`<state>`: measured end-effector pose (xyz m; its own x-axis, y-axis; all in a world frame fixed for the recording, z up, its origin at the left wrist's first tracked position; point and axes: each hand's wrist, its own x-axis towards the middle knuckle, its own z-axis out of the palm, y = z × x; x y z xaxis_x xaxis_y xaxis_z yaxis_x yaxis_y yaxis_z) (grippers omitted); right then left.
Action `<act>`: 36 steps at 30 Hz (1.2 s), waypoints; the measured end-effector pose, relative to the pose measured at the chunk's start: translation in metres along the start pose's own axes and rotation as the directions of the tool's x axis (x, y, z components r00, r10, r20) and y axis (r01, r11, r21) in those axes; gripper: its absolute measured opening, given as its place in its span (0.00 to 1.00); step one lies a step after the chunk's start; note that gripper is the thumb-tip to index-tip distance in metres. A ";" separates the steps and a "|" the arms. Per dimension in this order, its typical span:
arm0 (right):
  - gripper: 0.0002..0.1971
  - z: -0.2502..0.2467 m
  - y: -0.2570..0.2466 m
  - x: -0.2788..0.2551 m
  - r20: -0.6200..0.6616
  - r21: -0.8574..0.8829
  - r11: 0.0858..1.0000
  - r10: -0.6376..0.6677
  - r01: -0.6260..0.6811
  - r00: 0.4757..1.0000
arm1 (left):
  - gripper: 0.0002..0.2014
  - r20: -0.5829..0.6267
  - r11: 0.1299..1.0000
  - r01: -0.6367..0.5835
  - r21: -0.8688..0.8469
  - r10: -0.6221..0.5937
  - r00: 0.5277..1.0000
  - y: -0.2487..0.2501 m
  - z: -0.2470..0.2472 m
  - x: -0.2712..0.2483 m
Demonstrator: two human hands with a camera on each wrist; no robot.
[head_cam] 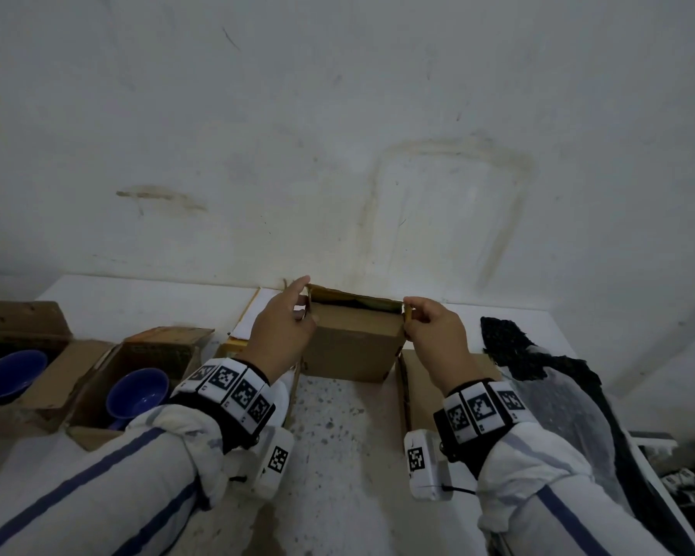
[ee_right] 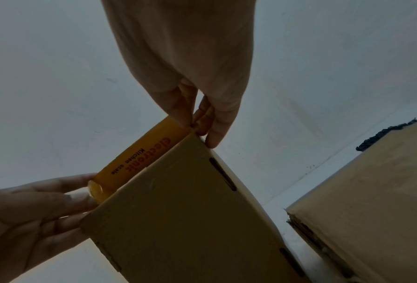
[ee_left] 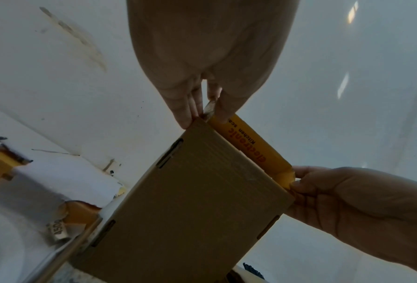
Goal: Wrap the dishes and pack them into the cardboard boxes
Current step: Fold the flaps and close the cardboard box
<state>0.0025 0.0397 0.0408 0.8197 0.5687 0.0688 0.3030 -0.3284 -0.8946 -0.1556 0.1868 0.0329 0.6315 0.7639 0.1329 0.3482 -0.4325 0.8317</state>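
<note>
The table [head_cam: 145, 302] in front of me is white and runs up against the wall, with a grey speckled patch [head_cam: 338, 435] at its middle. At 9 o'clock two open cardboard boxes sit side by side, the far-left box [head_cam: 73, 367] and the nearer box [head_cam: 165, 351], flaps spread. At 11 o'clock lies a stack of white paper [head_cam: 253, 315]. At 12 o'clock the middle box [head_cam: 354, 347] stands upright; I cannot tell whether its bottom touches the top. At 2 o'clock a flat cardboard piece [head_cam: 438, 375] lies just beside it. At 3 o'clock lie a black cloth [head_cam: 506, 339] and a greyish plastic sheet [head_cam: 566, 415].
</note>
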 end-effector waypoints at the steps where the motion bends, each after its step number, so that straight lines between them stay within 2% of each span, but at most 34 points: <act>1: 0.20 0.001 0.001 0.000 -0.005 0.006 1.000 -0.003 0.003 1.000 | 0.25 -0.017 1.000 -0.003 -0.002 0.003 1.000 0.000 0.000 -0.001; 6: 0.15 0.002 0.005 -0.003 -0.040 0.032 0.999 -0.040 0.042 0.998 | 0.19 -0.101 1.000 0.003 -0.012 -0.004 0.995 -0.001 0.002 0.000; 13: 0.14 0.003 0.004 -0.005 -0.075 -0.209 0.972 -0.125 0.107 0.989 | 0.18 -0.103 0.998 0.018 -0.067 -0.025 0.994 0.004 0.003 0.000; 24: 0.12 0.006 0.006 -0.003 -0.140 -0.231 0.965 -0.157 0.122 0.978 | 0.17 -0.098 0.998 0.027 -0.056 -0.033 0.995 0.006 0.003 0.005; 30: 0.12 0.007 0.004 -0.002 -0.093 -0.227 0.973 -0.066 0.043 0.993 | 0.18 -0.095 1.000 0.016 -0.024 -0.018 0.995 0.007 0.004 0.007; 36: 0.09 0.006 0.001 0.002 -0.149 -0.176 0.984 0.015 -0.041 0.989 | 0.19 -0.098 1.000 0.015 -0.026 -0.017 0.995 0.007 0.005 0.011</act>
<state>0.0021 0.0447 0.0372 0.8874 0.4449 0.1206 0.3495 -0.4790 -0.8052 -0.1427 0.1897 0.0371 0.5544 0.8146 0.1706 0.3394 -0.4085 0.8473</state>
